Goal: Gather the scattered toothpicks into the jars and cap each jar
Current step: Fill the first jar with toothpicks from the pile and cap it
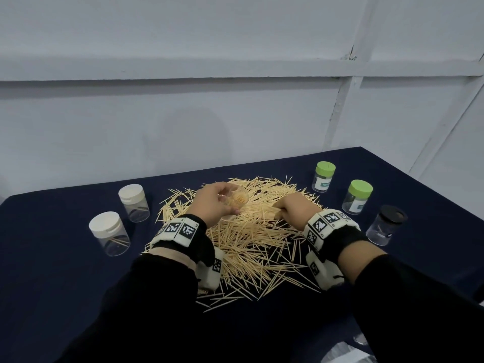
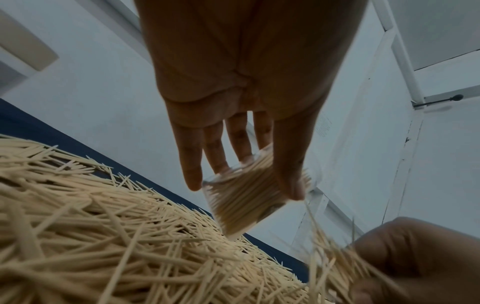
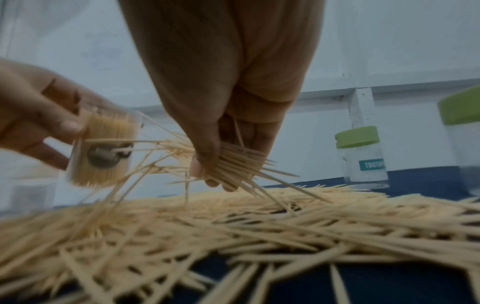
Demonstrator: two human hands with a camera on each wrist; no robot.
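Nearest the head camera, two black sleeves point(image 1: 162, 297) reach forward, each wrist wearing a padded band with black-and-white markers point(image 1: 178, 230). Beyond them a wide heap of toothpicks point(image 1: 251, 239) lies spread on the dark blue tablecloth point(image 1: 65, 297). The left hand point(image 1: 213, 203) grips an uncapped clear jar point(image 1: 237, 201) above the far side of the heap, thumb and fingers curled round its wall; the jar is packed with toothpicks and tilted, its mouth turned toward the right hand. The right hand point(image 1: 293, 205) is closed on a bundle of toothpicks point(image 3: 233, 162), pinched between thumb and fingers low over the heap, some loose ends trailing down into it. To the left stand two clear jars with white caps point(image 1: 110, 233) point(image 1: 134, 203), each with a few toothpicks inside. To the right stand two green-capped jars point(image 1: 323, 176) point(image 1: 357, 196) with teal labels and, nearer, a black-capped jar point(image 1: 385, 225).
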